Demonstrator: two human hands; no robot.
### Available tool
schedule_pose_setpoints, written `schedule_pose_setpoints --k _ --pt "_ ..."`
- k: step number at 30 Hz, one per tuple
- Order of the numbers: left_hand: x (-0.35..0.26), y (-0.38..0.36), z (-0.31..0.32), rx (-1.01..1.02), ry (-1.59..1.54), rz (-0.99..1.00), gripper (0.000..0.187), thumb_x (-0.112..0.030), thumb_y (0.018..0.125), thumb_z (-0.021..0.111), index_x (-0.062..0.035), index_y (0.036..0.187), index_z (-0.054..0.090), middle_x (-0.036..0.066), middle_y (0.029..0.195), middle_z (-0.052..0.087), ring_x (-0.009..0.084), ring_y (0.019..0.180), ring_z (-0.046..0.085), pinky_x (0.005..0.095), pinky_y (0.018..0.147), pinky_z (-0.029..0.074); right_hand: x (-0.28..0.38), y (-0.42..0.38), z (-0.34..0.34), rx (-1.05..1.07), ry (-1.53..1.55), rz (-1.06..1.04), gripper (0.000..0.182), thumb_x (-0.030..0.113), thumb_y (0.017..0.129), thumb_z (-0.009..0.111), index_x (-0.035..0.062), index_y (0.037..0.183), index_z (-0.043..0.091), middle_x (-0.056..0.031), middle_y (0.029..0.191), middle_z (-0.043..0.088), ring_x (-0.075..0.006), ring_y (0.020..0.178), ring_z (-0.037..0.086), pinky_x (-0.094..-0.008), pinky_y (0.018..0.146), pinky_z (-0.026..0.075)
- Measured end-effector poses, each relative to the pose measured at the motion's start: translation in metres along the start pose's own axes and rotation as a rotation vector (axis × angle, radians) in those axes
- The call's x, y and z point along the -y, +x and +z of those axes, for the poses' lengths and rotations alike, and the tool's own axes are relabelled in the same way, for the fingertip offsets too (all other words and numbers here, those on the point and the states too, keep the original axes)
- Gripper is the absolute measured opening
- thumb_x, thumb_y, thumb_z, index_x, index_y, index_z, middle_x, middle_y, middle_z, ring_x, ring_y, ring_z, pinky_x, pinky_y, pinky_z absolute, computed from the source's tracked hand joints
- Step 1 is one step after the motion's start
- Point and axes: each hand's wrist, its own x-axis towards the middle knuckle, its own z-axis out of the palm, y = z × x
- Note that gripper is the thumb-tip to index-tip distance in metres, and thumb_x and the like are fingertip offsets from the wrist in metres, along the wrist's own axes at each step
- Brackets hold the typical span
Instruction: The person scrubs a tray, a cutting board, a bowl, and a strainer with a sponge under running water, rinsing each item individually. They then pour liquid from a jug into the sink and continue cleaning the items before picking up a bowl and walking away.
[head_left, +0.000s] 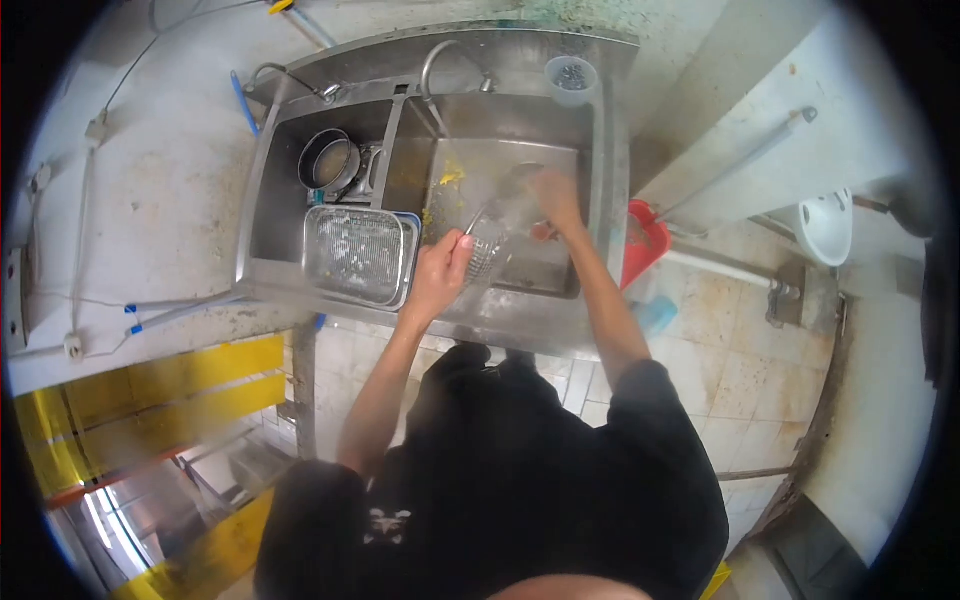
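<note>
Over the near edge of the large sink basin (520,262), my left hand (440,272) is closed on the rim of a metal wire basket (484,258). The basket tilts into the basin, and its right side is blurred. My right hand (553,198) is over the right half of the basin, smeared by motion, close to the basket. What it holds, if anything, I cannot tell. Yellow food scraps (452,174) lie on the basin floor below the curved faucet (432,75).
Left of my left hand, a clear ridged tray (355,255) rests across the sink's front edge. A round metal pan (330,160) stands in the smaller basin. At the back right corner sits a plastic tub (571,80). A red dustpan (643,240) is right of the sink.
</note>
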Motion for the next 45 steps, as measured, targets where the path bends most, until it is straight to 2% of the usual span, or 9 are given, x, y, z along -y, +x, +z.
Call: schedule_pose_setpoints --k 6,15,18,21,26,33,39,41,45 --pt "0.024 0.006 0.018 -0.109 -0.306 -0.215 0.032 -0.024 0.099 0.044 -0.0036 0.074 0.047 0.000 0.052 0.040 0.0088 0.046 0.037 0.0267 0.044 0.030 0.144 0.012 -0.054 -0.268 0.402 0.418 0.017 0.018 0.088 0.060 0.0019 0.081 0.060 -0.0159 0.077 0.063 -0.0298 0.069 0.060 -0.0365 0.065 0.046" --pt "0.019 0.009 0.022 -0.221 -0.462 -0.437 0.037 -0.034 0.100 0.038 -0.0127 0.071 0.043 -0.006 0.056 0.036 0.0033 0.043 0.033 0.0208 0.039 0.028 0.075 -0.020 -0.022 -0.141 0.383 0.637 0.021 0.021 0.094 0.049 0.0032 0.093 0.060 -0.0169 0.093 0.063 -0.0331 0.082 0.060 -0.0406 0.071 0.045" --pt "0.045 0.017 0.039 -0.319 -0.483 -0.345 0.038 -0.034 0.101 0.037 -0.0128 0.070 0.045 -0.006 0.056 0.039 0.0037 0.045 0.036 0.0216 0.039 0.029 0.166 -0.013 -0.047 -0.065 0.576 0.372 0.022 0.022 0.093 0.050 0.0017 0.093 0.059 -0.0190 0.093 0.064 -0.0330 0.083 0.062 -0.0426 0.072 0.047" --pt "0.043 0.021 0.039 -0.367 -0.560 -0.404 0.039 -0.034 0.101 0.036 -0.0139 0.069 0.044 -0.006 0.056 0.040 0.0038 0.045 0.037 0.0223 0.040 0.029 0.133 -0.029 -0.030 -0.054 0.251 0.140 0.022 0.023 0.092 0.051 0.0035 0.098 0.059 -0.0161 0.088 0.066 -0.0311 0.080 0.064 -0.0410 0.073 0.050" --pt "0.062 0.017 0.049 -0.350 -0.667 -0.531 0.039 -0.038 0.101 0.035 -0.0149 0.070 0.042 -0.006 0.055 0.040 0.0047 0.041 0.035 0.0222 0.036 0.028 0.040 -0.043 -0.030 0.241 0.014 0.742 0.022 0.024 0.089 0.054 0.0023 0.088 0.060 -0.0165 0.081 0.065 -0.0318 0.081 0.065 -0.0445 0.070 0.050" --pt "0.090 0.013 0.067 -0.391 -0.657 -0.528 0.041 -0.042 0.099 0.035 -0.0153 0.069 0.038 -0.003 0.049 0.037 0.0085 0.032 0.030 0.0251 0.029 0.025 0.147 -0.059 -0.033 0.181 0.484 0.263 0.020 0.023 0.090 0.053 0.0053 0.095 0.061 -0.0159 0.089 0.064 -0.0352 0.079 0.061 -0.0430 0.071 0.049" --pt "0.068 0.016 0.066 -0.377 -0.774 -0.632 0.042 -0.041 0.100 0.034 -0.0143 0.067 0.038 -0.003 0.046 0.034 0.0087 0.030 0.030 0.0249 0.027 0.024 0.078 -0.058 -0.036 0.117 0.115 0.624 0.022 0.026 0.087 0.057 0.0061 0.091 0.065 -0.0161 0.088 0.064 -0.0344 0.090 0.060 -0.0420 0.079 0.046" --pt "0.066 0.029 0.067 -0.365 -0.759 -0.598 0.042 -0.041 0.100 0.034 -0.0143 0.067 0.038 -0.003 0.046 0.035 0.0087 0.029 0.030 0.0250 0.027 0.024 0.116 -0.062 -0.030 0.000 0.200 0.282 0.019 0.022 0.089 0.055 0.0047 0.090 0.062 -0.0173 0.082 0.065 -0.0351 0.075 0.063 -0.0426 0.064 0.049" --pt "0.083 0.021 0.056 -0.377 -0.826 -0.579 0.040 -0.040 0.100 0.033 -0.0147 0.070 0.039 -0.003 0.046 0.035 0.0084 0.029 0.030 0.0251 0.025 0.024 0.132 -0.069 -0.050 0.076 0.312 0.305 0.019 0.020 0.089 0.054 0.0034 0.089 0.064 -0.0179 0.081 0.065 -0.0348 0.074 0.063 -0.0419 0.063 0.050"
